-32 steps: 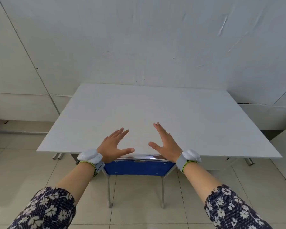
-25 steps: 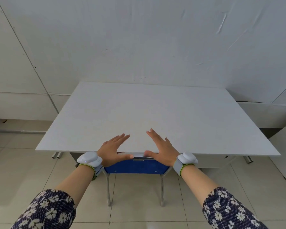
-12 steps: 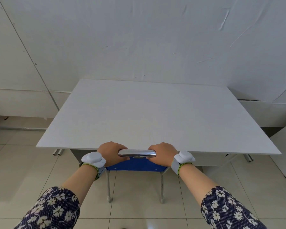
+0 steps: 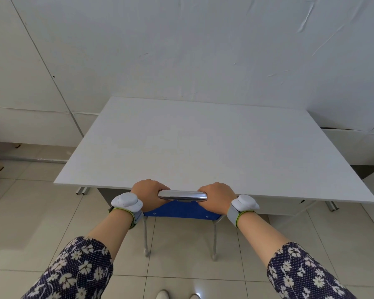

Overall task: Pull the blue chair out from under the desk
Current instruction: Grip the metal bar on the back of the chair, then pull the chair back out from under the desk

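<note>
Nearest, two forearms in dark floral sleeves reach forward over the pale tiled floor (image 4: 52,212), each wrist wearing a white band. The left hand (image 4: 148,194) and the right hand (image 4: 217,197) are clamped, fingers curled over, on the two ends of the shiny chrome top rail (image 4: 183,195) of the blue chair with thin metal legs (image 4: 181,210). The chair stands tucked in at the middle of the near edge of the white rectangular table (image 4: 203,147), its backrest just at that edge and its seat hidden beneath. The grip looks set, so the pulling step seems about to start. Next comes a straight, even draw toward the body, both hands together, keeping the rear legs from catching on tile joints.
</note>
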The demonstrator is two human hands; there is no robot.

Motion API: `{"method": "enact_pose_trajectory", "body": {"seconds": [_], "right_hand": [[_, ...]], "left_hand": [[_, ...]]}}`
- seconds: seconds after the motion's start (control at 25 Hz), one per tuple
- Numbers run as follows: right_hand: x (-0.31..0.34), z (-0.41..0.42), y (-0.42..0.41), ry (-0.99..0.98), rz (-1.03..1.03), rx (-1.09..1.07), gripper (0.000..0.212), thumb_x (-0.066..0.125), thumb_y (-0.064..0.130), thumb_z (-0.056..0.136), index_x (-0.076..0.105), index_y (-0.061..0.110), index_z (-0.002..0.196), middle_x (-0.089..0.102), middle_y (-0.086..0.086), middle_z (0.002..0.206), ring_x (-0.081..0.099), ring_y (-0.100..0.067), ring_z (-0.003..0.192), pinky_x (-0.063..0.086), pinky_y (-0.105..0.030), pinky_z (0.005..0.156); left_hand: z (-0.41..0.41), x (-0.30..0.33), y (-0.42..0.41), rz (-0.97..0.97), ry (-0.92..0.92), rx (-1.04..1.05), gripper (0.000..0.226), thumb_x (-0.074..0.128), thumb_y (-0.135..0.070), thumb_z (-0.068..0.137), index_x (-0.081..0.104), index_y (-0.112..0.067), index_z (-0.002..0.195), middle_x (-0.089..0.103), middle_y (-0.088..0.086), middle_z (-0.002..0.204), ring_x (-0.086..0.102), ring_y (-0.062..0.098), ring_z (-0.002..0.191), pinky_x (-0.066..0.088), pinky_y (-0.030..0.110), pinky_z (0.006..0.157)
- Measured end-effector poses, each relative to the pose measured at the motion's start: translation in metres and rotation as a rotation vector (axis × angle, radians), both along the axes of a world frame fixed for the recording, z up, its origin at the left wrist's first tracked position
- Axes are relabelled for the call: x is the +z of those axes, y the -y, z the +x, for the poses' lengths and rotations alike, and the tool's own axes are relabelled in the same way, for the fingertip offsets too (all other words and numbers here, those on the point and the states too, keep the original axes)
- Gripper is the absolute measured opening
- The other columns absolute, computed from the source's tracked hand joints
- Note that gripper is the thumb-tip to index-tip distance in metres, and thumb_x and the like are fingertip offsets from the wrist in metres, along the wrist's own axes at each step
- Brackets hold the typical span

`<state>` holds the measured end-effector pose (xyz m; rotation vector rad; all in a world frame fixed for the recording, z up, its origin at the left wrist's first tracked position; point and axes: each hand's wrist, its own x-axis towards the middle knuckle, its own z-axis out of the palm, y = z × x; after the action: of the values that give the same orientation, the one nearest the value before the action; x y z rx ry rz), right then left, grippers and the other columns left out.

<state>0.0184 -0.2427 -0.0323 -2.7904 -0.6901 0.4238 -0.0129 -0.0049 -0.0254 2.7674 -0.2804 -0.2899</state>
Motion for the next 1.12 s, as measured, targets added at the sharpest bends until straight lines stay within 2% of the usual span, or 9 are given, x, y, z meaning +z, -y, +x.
{"method": "enact_pose_trajectory", "body": {"seconds": [0.4, 0.6, 0.8, 0.96, 1.12], "right_hand": [[0.002, -0.009, 0.001, 0.008, -0.026, 0.031, 0.028, 0.051, 0.039, 0.086, 0.067, 0.015, 0.086, 0.070, -0.009, 0.087, 0.058, -0.025, 0.071, 0.035, -0.027, 0.056], [0.007, -0.027, 0.007, 0.019, -0.024, 0.039, 0.029, 0.051, 0.040, 0.086, 0.068, 0.017, 0.087, 0.070, -0.007, 0.087, 0.057, -0.023, 0.070, 0.038, -0.027, 0.058], [0.009, -0.052, 0.011, 0.016, -0.020, 0.049, 0.031, 0.050, 0.044, 0.086, 0.066, 0.017, 0.081, 0.067, -0.004, 0.079, 0.053, -0.020, 0.066, 0.032, -0.026, 0.049], [0.008, -0.076, 0.015, 0.019, -0.036, 0.049, 0.033, 0.050, 0.044, 0.086, 0.068, 0.017, 0.081, 0.070, -0.005, 0.079, 0.054, -0.021, 0.064, 0.036, -0.027, 0.056], [0.011, -0.102, 0.018, 0.007, -0.043, 0.043, 0.031, 0.051, 0.047, 0.086, 0.068, 0.022, 0.084, 0.070, -0.003, 0.081, 0.053, -0.019, 0.064, 0.031, -0.025, 0.049]], "left_hand": [[-0.009, 0.007, 0.007, 0.060, -0.033, -0.002, 0.034, 0.054, -0.054, 0.083, 0.067, -0.037, 0.109, 0.075, -0.001, 0.091, 0.064, 0.018, 0.078, 0.043, 0.025, 0.063], [-0.024, 0.005, 0.011, 0.062, -0.027, -0.003, 0.034, 0.054, -0.055, 0.082, 0.068, -0.036, 0.106, 0.074, -0.002, 0.090, 0.064, 0.017, 0.078, 0.047, 0.026, 0.065], [-0.048, 0.004, 0.014, 0.043, -0.019, -0.024, 0.032, 0.054, -0.054, 0.082, 0.069, -0.037, 0.104, 0.074, -0.007, 0.090, 0.063, 0.014, 0.075, 0.047, 0.026, 0.065], [-0.072, 0.004, 0.018, 0.042, -0.015, -0.041, 0.032, 0.054, -0.053, 0.082, 0.069, -0.036, 0.104, 0.074, -0.008, 0.089, 0.062, 0.011, 0.073, 0.048, 0.026, 0.065], [-0.098, 0.006, 0.022, 0.044, -0.023, -0.061, 0.033, 0.054, -0.054, 0.082, 0.069, -0.034, 0.104, 0.073, -0.007, 0.090, 0.063, 0.013, 0.075, 0.052, 0.030, 0.067]]}}
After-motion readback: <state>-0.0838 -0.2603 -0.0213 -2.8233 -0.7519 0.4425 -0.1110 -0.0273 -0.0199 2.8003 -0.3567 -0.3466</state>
